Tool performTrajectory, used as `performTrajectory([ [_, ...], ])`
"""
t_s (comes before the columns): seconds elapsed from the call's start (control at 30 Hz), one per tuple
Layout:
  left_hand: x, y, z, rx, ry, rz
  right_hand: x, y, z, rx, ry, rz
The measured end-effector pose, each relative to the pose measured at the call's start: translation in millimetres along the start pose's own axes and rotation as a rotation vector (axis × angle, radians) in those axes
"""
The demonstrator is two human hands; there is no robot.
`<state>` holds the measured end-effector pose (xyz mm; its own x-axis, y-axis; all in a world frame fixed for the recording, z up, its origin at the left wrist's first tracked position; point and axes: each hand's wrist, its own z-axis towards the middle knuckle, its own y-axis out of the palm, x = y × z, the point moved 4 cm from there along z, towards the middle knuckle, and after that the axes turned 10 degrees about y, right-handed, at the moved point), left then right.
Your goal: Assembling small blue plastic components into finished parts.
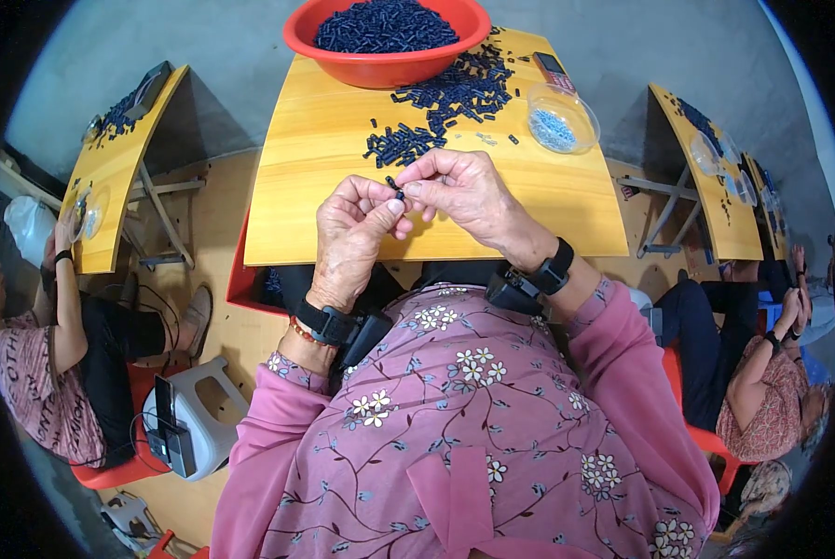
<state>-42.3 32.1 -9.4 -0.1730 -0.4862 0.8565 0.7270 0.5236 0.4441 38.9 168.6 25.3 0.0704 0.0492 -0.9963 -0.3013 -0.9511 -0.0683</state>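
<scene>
My left hand (357, 224) pinches a small black cylindrical part (398, 194) between thumb and fingertips, over the near part of the yellow table (306, 205). Thumb and index finger of my right hand (464, 191) close on the same part from the other side; whether they hold a second, tiny piece is too small to tell. Just beyond my fingertips lies a small heap of dark cylindrical parts (403, 144). Farther off, a larger scatter of them (464, 88) spreads beside a red basin (380, 70), which is heaped with the same parts.
A round clear dish (581, 135) of small light-blue pieces (553, 129) stands at the right, below a keypad phone (554, 70). Several tiny pieces (485, 139) lie near the heap. People sit at other tables left (129, 186) and right (716, 186).
</scene>
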Motion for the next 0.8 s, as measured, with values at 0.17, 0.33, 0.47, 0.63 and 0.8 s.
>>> performTrajectory([
  [0.17,2.1,0.8,-0.9,-0.007,0.009,0.038,-1.1,-0.5,-1.2,-0.017,0.015,0.004],
  [0.33,5.4,4.7,-2.2,-0.007,0.020,0.096,-0.2,-1.4,-2.2,-0.028,-0.001,0.021],
  [0.47,6.8,5.2,-2.3,-0.016,0.035,0.145,-3.8,-5.4,0.6,-0.067,-0.011,-0.067],
  [0.63,4.6,8.1,-3.7,-0.029,0.023,0.104,-12.0,-6.1,-3.8,-0.163,0.011,-0.124],
  [0.8,0.1,6.5,-2.6,-0.024,0.000,0.026,-7.2,-4.9,-8.2,-0.074,0.036,0.038],
])
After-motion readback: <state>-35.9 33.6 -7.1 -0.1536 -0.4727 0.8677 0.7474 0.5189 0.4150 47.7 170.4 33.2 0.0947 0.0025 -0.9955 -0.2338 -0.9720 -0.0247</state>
